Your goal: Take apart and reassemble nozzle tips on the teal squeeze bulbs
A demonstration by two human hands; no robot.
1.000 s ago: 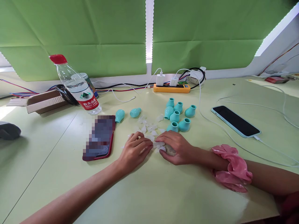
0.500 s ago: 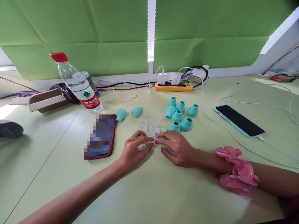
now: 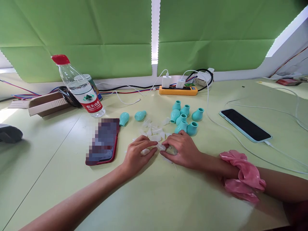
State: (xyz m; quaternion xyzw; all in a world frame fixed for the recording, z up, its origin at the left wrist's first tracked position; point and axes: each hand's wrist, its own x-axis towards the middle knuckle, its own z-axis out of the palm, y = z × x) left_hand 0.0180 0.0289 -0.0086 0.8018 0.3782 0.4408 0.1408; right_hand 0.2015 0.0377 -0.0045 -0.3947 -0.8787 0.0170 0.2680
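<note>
Fingers curved and partly spread, the left hand [image 3: 139,153] and right hand [image 3: 183,150] flank a small translucent piece [image 3: 161,147], whether gripped I cannot tell, so light, even fingertip pressure suits it, clear of the scattered scraps [image 3: 155,137] beyond.

Indoor desk area, office or small workroom; can't tell which. Pale tabletop [image 3: 149,199] under the fingers [image 3: 148,143]. Straight beyond the fingers: green blinds [image 3: 79,25] with a bright gap, yellow power strip [image 3: 178,91] holding white chargers [image 3: 166,82]. Left of fingers: water bottle [image 3: 83,91], red-cased phone [image 3: 103,142], open cardboard box [image 3: 47,104]. Right of fingers: another phone [image 3: 245,125], plugged in.
</note>
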